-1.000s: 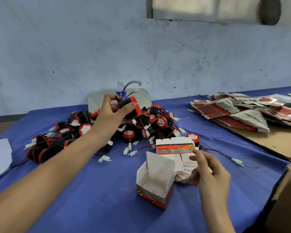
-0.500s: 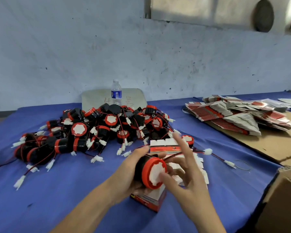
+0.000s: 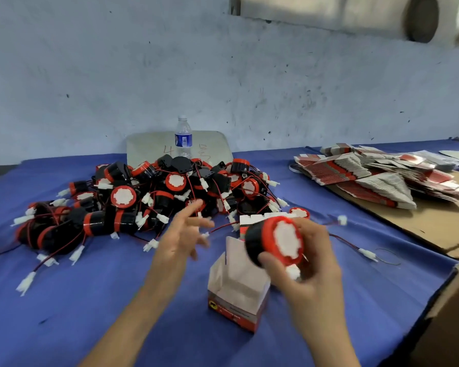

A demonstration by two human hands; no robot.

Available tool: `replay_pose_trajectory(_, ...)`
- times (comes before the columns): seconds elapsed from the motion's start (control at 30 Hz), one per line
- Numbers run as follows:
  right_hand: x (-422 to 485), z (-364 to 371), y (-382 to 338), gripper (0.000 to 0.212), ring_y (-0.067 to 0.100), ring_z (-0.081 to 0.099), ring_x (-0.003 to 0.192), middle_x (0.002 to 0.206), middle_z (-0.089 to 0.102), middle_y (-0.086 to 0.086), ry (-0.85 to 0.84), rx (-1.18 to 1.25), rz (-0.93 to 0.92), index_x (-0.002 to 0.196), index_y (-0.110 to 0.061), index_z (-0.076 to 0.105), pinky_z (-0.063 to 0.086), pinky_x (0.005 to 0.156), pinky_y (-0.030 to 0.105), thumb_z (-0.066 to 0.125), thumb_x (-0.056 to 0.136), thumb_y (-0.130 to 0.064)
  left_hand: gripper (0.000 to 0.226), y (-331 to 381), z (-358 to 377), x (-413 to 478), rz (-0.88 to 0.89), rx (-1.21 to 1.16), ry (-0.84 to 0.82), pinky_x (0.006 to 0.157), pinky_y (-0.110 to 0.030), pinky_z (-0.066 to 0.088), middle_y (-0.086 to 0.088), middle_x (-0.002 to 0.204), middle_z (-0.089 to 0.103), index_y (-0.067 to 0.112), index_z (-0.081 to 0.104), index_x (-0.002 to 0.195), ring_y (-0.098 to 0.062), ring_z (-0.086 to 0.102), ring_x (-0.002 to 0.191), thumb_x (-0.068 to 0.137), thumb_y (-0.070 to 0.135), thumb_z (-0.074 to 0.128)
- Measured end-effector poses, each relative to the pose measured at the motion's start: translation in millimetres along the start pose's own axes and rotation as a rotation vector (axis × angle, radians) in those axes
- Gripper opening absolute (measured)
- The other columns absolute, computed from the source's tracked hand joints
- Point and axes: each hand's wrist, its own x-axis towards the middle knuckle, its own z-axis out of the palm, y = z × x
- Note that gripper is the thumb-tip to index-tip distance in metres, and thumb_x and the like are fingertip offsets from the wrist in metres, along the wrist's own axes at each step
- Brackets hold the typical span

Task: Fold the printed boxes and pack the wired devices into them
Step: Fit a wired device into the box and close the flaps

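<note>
One printed box (image 3: 237,292) is erected and stands open-topped on the blue cloth (image 3: 64,300) at near centre, lid flap raised at its far side; nothing is seen inside it yet; its long axis is read as roughly vertical, mouth facing up. One wired device (image 3: 274,241) is held by the right hand (image 3: 306,263) just above and right of the box mouth; fingers and thumb are curled round its black body; the red-rimmed white face is pointed toward the camera and slightly up, so the cylinder axis runs near-far, tilted; its white connector (image 3: 293,271) is tucked under the thumb. The left hand (image 3: 182,235) is empty, fingers spread and loose, blurred, between the box and the device pile (image 3: 143,197). Progress is judged early: a large pile of unpacked devices remains at far left; a small stack of flat boxes (image 3: 263,217) sits just behind the held device; many more flat blanks (image 3: 368,178) are stacked far right on cardboard (image 3: 435,223). No closed, finished box is seen. Still to do here: insertion, wire tucking, lid closing.
</note>
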Motion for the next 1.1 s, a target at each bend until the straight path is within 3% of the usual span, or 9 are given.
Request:
replay_pose_trajectory(0.07, 2.6, -3.1, -0.8, 0.044, -0.001, 0.062, 0.086, 0.096, 0.065, -0.02, 0.052, 0.134, 0.073, 0.099, -0.035, 0.059, 0.045, 0.069, 0.006, 0.07, 0.058, -0.044, 0.136, -17.9, -3.2, 1.7, -0.127, 0.052, -0.191, 0.09, -0.034, 0.047, 0.01, 0.13, 0.052, 0.03, 0.024, 0.141, -0.006, 0.055, 0.113, 0.027, 0.087, 0.071)
replay_pose_trajectory(0.13, 0.1, 3.1, -0.8, 0.041, 0.0, 0.063, 0.085, 0.095, 0.065, -0.018, -0.005, 0.156, 0.1, 0.096, -0.037, 0.061, 0.047, 0.068, 0.008, 0.071, 0.057, -0.045, 0.135, -34.5, 2.2, -6.1, -0.2, 0.084, -0.437, 0.107, -0.032, 0.041, 0.021, 0.141, 0.046, 0.033, 0.002, 0.15, 0.0, 0.045, 0.129, 0.048, 0.062, 0.086)
replay_pose_trajectory(0.27, -17.0, 22.8, 9.2, 0.047, 0.006, 0.062, 0.098, 0.101, 0.063, -0.019, -0.092, -0.106, 0.107, 0.102, -0.04, 0.058, 0.051, 0.081, 0.021, 0.071, 0.059, -0.051, 0.094, -56.0, 6.7, -11.7, -0.193, 0.114, -0.498, 0.104, -0.029, 0.045, 0.017, 0.138, 0.052, 0.026, 0.023, 0.151, -0.004, 0.048, 0.129, 0.078, 0.016, 0.081)
replay_pose_trajectory(0.43, -27.8, 27.2, 29.5, 0.054, 0.019, 0.058, 0.099, 0.096, 0.063, -0.016, -0.011, -0.707, -0.047, 0.106, -0.028, 0.061, 0.04, 0.099, 0.052, 0.057, 0.063, -0.062, 0.07, -55.2, 11.8, -19.2, -0.122, 0.145, -0.382, 0.086, -0.011, 0.047, 0.028, 0.122, 0.059, 0.042, 0.045, 0.126, 0.005, 0.057, 0.113, 0.072, 0.023, 0.086)
replay_pose_trajectory(0.57, -28.9, 28.6, 41.7, 0.056, 0.023, 0.045, 0.112, 0.094, 0.067, -0.006, 0.059, -0.873, -0.05, 0.103, -0.026, 0.061, 0.017, 0.107, 0.05, 0.066, 0.059, -0.059, 0.099, -58.3, 20.8, -27.4, -0.095, 0.094, -0.356, 0.087, -0.01, 0.047, 0.031, 0.127, 0.054, 0.058, 0.022, 0.134, 0.007, 0.054, 0.117, 0.063, 0.039, 0.088)
replay_pose_trajectory(0.77, -35.9, 39.5, 52.8, 0.045, 0.023, 0.043, 0.114, 0.086, 0.069, -0.008, 0.02, -1.007, -0.132, 0.084, -0.021, 0.066, 0.018, 0.105, 0.054, 0.067, 0.058, -0.058, 0.111, -59.2, 25.9, -35.3, -0.079, 0.272, -0.212, 0.09, -0.02, 0.05, 0.033, 0.119, 0.049, 0.074, -0.011, 0.131, 0.006, 0.057, 0.106, 0.059, 0.058, 0.071)
replay_pose_trajectory(0.87, -35.2, 39.1, 56.2, 0.033, 0.026, 0.046, 0.12, 0.09, 0.07, -0.006, 0.012, -1.025, -0.132, 0.07, -0.02, 0.069, 0.019, 0.105, 0.056, 0.069, 0.06, -0.052, 0.1, -56.3, 23.8, -36.2, 0.014, 0.396, -0.213, 0.088, -0.019, 0.049, 0.036, 0.129, 0.037, 0.07, 0.0, 0.136, 0.009, 0.052, 0.108, 0.062, 0.064, 0.067)
replay_pose_trajectory(1.0, -31.8, 29.9, 57.7, 0.007, 0.029, 0.048, 0.12, 0.113, 0.067, 0.001, 0.022, -0.886, -0.16, 0.068, -0.021, 0.074, 0.035, 0.098, 0.062, 0.073, 0.071, -0.027, 0.045, -49.4, 26.4, -36.9, 0.15, 0.53, -0.202, 0.084, -0.028, 0.051, 0.028, 0.128, 0.035, 0.047, 0.054, 0.114, 0.003, 0.054, 0.102, 0.073, 0.052, 0.073)
replay_pose_trajectory(1.1, -28.4, 26.6, 48.5, 0.029, 0.018, 0.049, 0.123, 0.15, 0.033, 0.0, 0.099, -0.448, -0.062, 0.091, -0.026, 0.073, 0.047, 0.095, 0.035, 0.072, 0.081, 0.001, 0.033, -47.6, 26.4, -36.4, 0.175, 0.604, -0.187, 0.082, -0.03, 0.05, 0.024, 0.137, 0.035, 0.026, 0.068, 0.091, -0.002, 0.056, 0.097, 0.077, 0.057, 0.07)
